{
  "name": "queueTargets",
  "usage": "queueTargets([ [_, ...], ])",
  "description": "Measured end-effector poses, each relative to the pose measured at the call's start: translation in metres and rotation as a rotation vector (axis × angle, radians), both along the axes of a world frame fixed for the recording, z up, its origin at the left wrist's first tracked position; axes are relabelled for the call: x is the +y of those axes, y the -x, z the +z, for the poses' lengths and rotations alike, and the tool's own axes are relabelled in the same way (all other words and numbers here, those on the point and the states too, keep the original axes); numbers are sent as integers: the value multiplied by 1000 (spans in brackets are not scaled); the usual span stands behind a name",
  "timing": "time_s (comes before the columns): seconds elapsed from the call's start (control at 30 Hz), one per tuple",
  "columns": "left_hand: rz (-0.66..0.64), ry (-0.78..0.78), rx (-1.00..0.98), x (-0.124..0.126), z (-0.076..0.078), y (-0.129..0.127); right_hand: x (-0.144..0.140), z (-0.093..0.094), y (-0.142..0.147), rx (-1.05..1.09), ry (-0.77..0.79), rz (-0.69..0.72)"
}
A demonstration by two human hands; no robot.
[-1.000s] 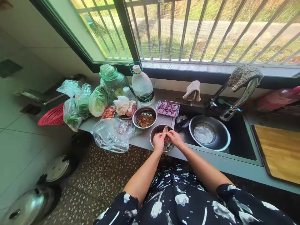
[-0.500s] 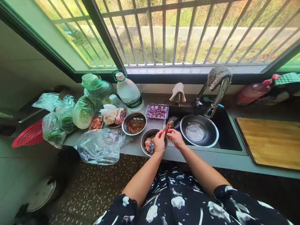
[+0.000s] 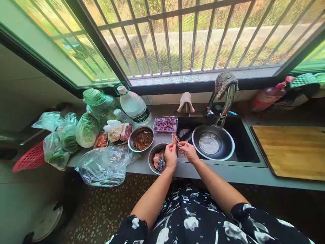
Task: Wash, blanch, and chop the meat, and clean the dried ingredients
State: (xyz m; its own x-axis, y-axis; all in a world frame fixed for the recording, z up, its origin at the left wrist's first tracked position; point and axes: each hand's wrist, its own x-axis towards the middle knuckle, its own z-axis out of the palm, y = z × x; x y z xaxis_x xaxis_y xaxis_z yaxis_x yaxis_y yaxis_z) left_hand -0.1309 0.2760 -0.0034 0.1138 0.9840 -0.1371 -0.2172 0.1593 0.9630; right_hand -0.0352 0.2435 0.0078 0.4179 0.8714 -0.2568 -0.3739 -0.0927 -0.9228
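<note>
My left hand (image 3: 171, 156) pinches a small reddish piece of meat or fish (image 3: 175, 138) and holds it up over the counter edge. My right hand (image 3: 188, 151) grips the same piece from the right side. Just below and left of the hands sits a steel bowl (image 3: 153, 153) with more raw pieces in it. Behind it stands a second steel bowl (image 3: 141, 139) of brown shreds and a plastic tray (image 3: 166, 124) of red chunks.
A large steel basin (image 3: 212, 142) lies in the black sink under the tap (image 3: 225, 101). A wooden board (image 3: 291, 150) is at the right. Bagged greens (image 3: 66, 135), a crumpled plastic bag (image 3: 103, 165), bottles (image 3: 134, 105) and a red basket (image 3: 27, 158) crowd the left.
Both hands have lifted the piece out of the near bowl and hold it just right of it. The camera has swung left and up, showing more window.
</note>
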Motion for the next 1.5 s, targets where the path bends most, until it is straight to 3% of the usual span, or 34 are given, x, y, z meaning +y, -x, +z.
queueTargets([
  [0.2, -3, -26, 41, -7, 3, -8, 0, 4, -2, 118, -11, -63],
  [0.47, 6, 264, -351, -8, 9, -22, -3, 5, -15, 311, 33, -94],
  [0.67, 0, 349, -474, -10, 12, -26, -4, 0, -11, 304, -33, -207],
  [0.83, 42, 336, -431, -7, 10, -20, -4, -1, -17, 260, -37, -317],
  [1.1, -70, 251, -248, 4, 13, -4, -18, 5, -46, 424, -5, 83],
  [1.3, -108, 158, -119, 9, 17, -3, -17, 15, -45, 321, 45, 222],
  [1.5, -144, 126, -170, 5, 20, -8, -4, 14, -29, -50, -13, 85],
])
